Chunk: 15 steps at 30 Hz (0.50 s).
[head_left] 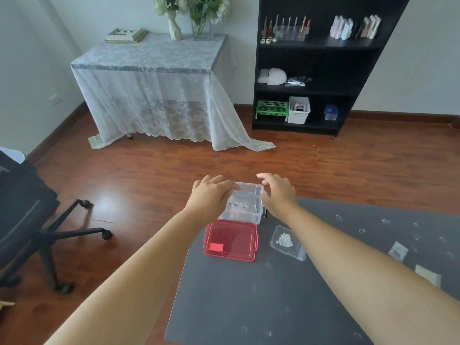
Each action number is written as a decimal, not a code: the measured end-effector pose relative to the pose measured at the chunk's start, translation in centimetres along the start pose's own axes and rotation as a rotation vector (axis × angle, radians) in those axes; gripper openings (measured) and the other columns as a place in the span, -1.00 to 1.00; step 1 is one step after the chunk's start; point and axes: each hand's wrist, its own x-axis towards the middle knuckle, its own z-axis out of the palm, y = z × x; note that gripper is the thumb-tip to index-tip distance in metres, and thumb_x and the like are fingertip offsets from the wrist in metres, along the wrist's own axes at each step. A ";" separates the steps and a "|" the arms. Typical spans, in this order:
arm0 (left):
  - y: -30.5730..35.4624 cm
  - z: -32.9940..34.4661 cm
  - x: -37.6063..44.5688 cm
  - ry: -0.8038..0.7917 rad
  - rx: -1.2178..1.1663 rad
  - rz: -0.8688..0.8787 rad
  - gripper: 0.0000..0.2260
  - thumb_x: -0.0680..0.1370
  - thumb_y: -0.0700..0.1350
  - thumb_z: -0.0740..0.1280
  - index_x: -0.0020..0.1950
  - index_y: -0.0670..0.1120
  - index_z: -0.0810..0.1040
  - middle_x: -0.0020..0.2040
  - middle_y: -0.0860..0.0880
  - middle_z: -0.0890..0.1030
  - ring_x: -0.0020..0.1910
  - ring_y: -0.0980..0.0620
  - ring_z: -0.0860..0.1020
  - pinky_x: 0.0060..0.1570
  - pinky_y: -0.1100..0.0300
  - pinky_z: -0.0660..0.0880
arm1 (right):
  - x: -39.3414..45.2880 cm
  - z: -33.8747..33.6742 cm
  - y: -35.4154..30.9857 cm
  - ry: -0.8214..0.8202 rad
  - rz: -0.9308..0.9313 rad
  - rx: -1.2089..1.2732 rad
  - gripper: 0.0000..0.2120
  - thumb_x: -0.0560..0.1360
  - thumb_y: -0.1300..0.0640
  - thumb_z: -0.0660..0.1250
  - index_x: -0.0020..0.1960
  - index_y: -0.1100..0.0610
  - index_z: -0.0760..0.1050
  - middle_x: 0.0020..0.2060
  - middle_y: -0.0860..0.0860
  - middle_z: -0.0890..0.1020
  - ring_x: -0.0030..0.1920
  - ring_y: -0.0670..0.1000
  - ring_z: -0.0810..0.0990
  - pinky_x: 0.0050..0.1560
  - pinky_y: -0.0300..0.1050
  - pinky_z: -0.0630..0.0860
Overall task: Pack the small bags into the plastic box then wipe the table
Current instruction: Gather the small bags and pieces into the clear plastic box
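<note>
A clear plastic box [245, 215] stands open at the far left corner of the dark grey table [273, 295], with small bags inside it. Its red lid [230, 241] lies flat on the table just in front of it. My left hand [211, 195] rests on the box's left rim, fingers curled over the edge. My right hand [278, 192] touches the box's right rim, fingers spread. A small clear bag with white pieces [286, 241] lies right of the lid. Two more small bags [398, 250] [427, 273] lie further right.
Smudges and ring marks dot the tabletop. A black office chair [32, 220] stands on the wooden floor to the left. Beyond are a lace-covered table [154, 78] with vases and a black shelf [313, 70] with bins.
</note>
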 end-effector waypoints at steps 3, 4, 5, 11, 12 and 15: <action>0.0 1.5 2.4 -0.074 -0.040 -0.049 -0.74 0.62 -0.09 0.15 0.15 0.20 0.55 -0.01 0.18 0.51 0.13 -0.05 0.41 0.03 0.09 0.18 | -2.1 -1.1 2.1 0.128 0.058 0.125 -0.59 0.48 0.28 0.24 0.29 -0.01 0.45 0.06 -0.04 0.55 0.13 0.06 0.41 0.16 0.06 0.36; 0.0 2.1 3.1 -0.098 -0.052 -0.069 -0.73 0.62 -0.09 0.14 0.15 0.20 0.55 -0.06 0.19 0.47 0.12 -0.05 0.40 0.03 0.08 0.17 | -3.0 -1.5 2.9 0.133 0.073 0.146 -0.59 0.49 0.28 0.24 0.29 0.00 0.45 0.05 -0.05 0.54 0.14 0.05 0.41 0.19 0.07 0.38; -0.1 2.7 3.6 -0.119 -0.063 -0.092 -0.73 0.62 -0.09 0.13 0.15 0.20 0.54 -0.08 0.19 0.44 0.12 -0.06 0.40 0.04 0.08 0.16 | -3.8 -1.8 3.7 0.134 0.087 0.160 -0.60 0.49 0.29 0.23 0.29 0.01 0.45 0.05 -0.05 0.53 0.15 0.05 0.41 0.21 0.08 0.39; -1.1 6.0 4.1 -0.242 -0.021 -0.221 -0.69 0.62 -0.08 0.07 0.17 0.23 0.53 0.23 0.13 0.52 0.23 -0.06 0.32 0.07 0.06 0.13 | -8.3 -3.1 8.5 0.135 0.223 0.123 -0.61 0.50 0.27 0.24 0.28 0.01 0.46 0.01 -0.06 0.51 0.12 0.07 0.44 0.15 0.02 0.42; -1.2 6.4 3.9 -0.272 0.013 -0.226 -0.68 0.63 -0.07 0.07 0.18 0.24 0.52 0.24 0.13 0.52 0.23 -0.06 0.31 0.09 0.05 0.14 | -8.7 -3.3 9.2 0.131 0.258 0.118 -0.61 0.50 0.26 0.24 0.28 0.00 0.46 0.01 -0.07 0.50 0.11 0.07 0.44 0.12 0.01 0.43; -1.5 7.0 3.1 -0.287 0.135 -0.194 -0.67 0.62 -0.08 0.06 0.24 0.22 0.50 0.28 0.13 0.49 0.24 -0.08 0.29 0.16 0.00 0.16 | -9.8 -3.7 10.9 0.146 0.359 0.081 -0.61 0.49 0.25 0.24 0.28 -0.02 0.45 0.01 -0.08 0.51 0.11 0.06 0.44 0.06 0.00 0.44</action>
